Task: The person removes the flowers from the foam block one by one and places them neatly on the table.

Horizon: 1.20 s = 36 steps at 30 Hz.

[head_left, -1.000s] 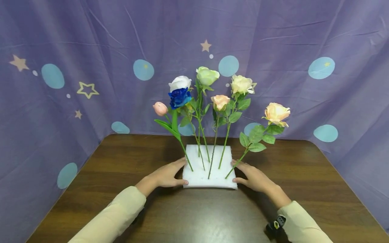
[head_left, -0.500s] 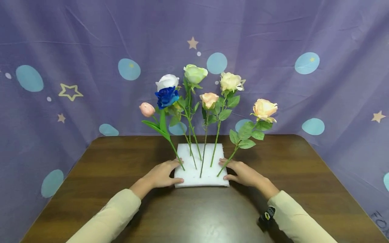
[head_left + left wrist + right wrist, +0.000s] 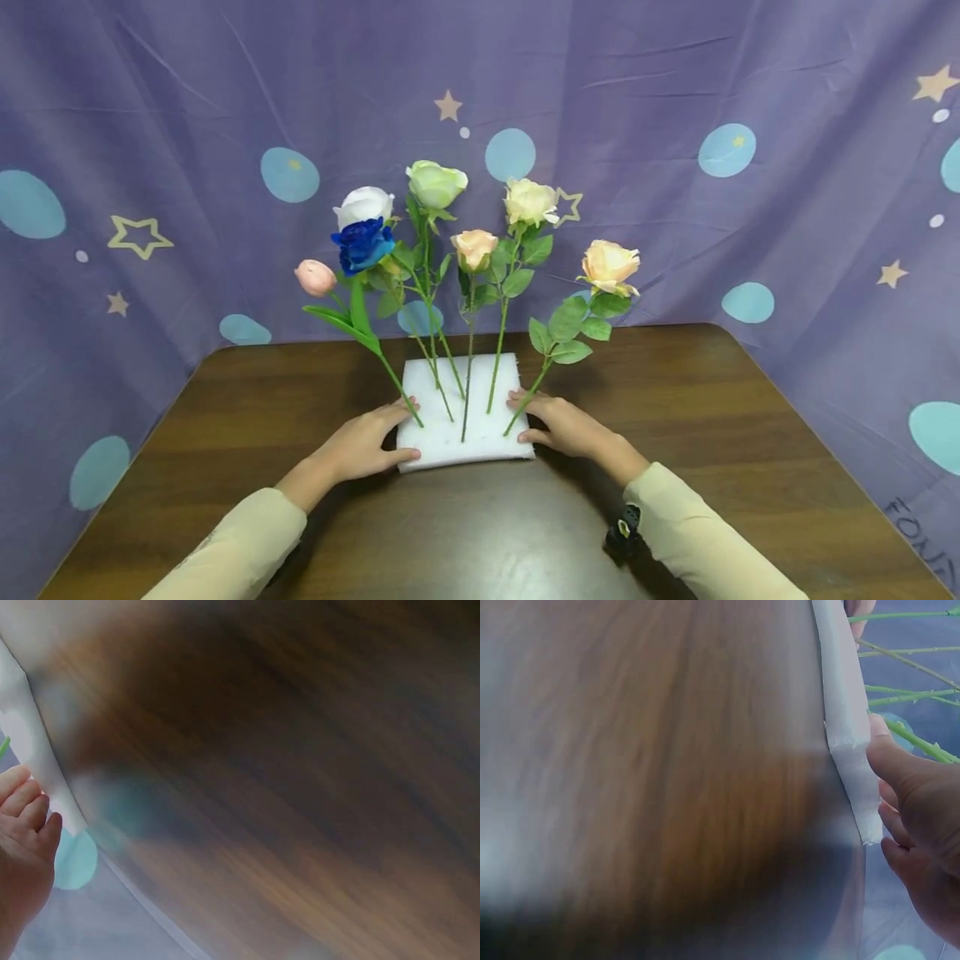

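A white foam block point(image 3: 442, 446) lies on the table, with several artificial flower stems stuck upright or slanting in it. My left hand point(image 3: 356, 444) rests on its left edge, thumb and fingers spread. My right hand point(image 3: 573, 427) rests likewise on the right edge, beside a slanting peach rose point(image 3: 611, 265). Leftmost is a pink tulip point(image 3: 315, 277). Near it stand a blue rose point(image 3: 363, 246) and a white rose point(image 3: 365, 204). A pale green rose point(image 3: 437, 185), a small peach rose point(image 3: 475, 250) and a cream rose point(image 3: 531, 202) rise from the middle.
The brown wooden table point(image 3: 450, 533) surrounds the block. A purple curtain point(image 3: 622, 100) with stars and blue dots hangs behind and at both sides. A black wrist device point(image 3: 622, 533) sits at the right sleeve.
The head view has turned right, so the block, flowers and hands appear farther left. The fingertips of both hands reach slightly farther over the block's edges.
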Each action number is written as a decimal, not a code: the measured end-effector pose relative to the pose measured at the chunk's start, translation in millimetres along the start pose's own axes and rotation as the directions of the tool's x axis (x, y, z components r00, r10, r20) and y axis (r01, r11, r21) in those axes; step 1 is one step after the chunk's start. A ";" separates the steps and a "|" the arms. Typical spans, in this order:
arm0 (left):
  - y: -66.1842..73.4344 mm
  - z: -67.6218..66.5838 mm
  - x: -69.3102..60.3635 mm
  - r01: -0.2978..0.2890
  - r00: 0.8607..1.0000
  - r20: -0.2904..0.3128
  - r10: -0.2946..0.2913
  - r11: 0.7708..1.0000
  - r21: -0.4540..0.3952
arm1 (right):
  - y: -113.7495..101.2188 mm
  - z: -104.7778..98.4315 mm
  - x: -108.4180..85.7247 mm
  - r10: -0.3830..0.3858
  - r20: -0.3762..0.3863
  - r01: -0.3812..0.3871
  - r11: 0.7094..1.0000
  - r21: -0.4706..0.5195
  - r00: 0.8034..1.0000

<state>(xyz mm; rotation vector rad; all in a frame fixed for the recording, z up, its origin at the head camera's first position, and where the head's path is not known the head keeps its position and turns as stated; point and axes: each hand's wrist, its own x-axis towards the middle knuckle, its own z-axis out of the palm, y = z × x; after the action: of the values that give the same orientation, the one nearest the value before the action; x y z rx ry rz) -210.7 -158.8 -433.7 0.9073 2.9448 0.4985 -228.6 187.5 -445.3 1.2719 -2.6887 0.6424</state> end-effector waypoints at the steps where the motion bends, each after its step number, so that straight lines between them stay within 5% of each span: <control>1: 0.4 0.4 -1.1 0.001 1.000 -0.004 -0.001 1.000 -0.001 | 0.2 0.1 0.3 -0.004 0.004 0.004 1.000 -0.001 1.000; 18: -5.2 3.6 -4.5 0.064 0.993 -0.092 -0.074 0.992 -0.111 | 5.6 5.0 7.1 -0.035 -0.011 0.035 0.999 -0.025 0.999; 27: -1.5 6.3 1.7 -0.022 0.987 -0.157 0.019 1.000 -0.019 | 8.1 4.9 5.0 0.000 -0.002 0.000 1.000 -0.029 1.000; 36: 9.6 11.5 8.8 0.057 0.984 -0.170 -0.052 0.998 0.022 | 5.9 -1.6 5.7 0.027 0.017 -0.026 0.998 -0.050 0.999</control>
<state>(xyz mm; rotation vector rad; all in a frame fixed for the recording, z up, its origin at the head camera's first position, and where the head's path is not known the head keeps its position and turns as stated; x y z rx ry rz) -211.5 -143.0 -441.0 0.8232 3.1255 0.5620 -237.0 187.4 -444.3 1.2373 -2.7224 0.5660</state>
